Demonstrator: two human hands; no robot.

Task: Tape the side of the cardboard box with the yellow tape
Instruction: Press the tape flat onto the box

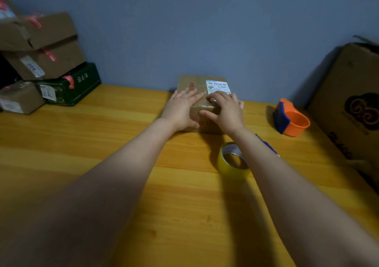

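A small cardboard box (196, 83) with a white shipping label stands on the wooden table against the blue wall. My left hand (181, 108) lies flat over its left top edge, fingers spread, thumb down the near side. My right hand (224, 110) rests on the box's right top edge, fingers curved over the label's lower part, thumb on the near face. A roll of yellow tape (232, 162) lies on the table just near of the box, under my right forearm, touched by neither hand.
An orange and blue tape dispenser (291, 118) sits right of the box. A large cardboard carton (348, 102) stands at the far right. Stacked parcels and a dark green box (71, 86) fill the far left. A blue object (268, 145) peeks from behind my right forearm.
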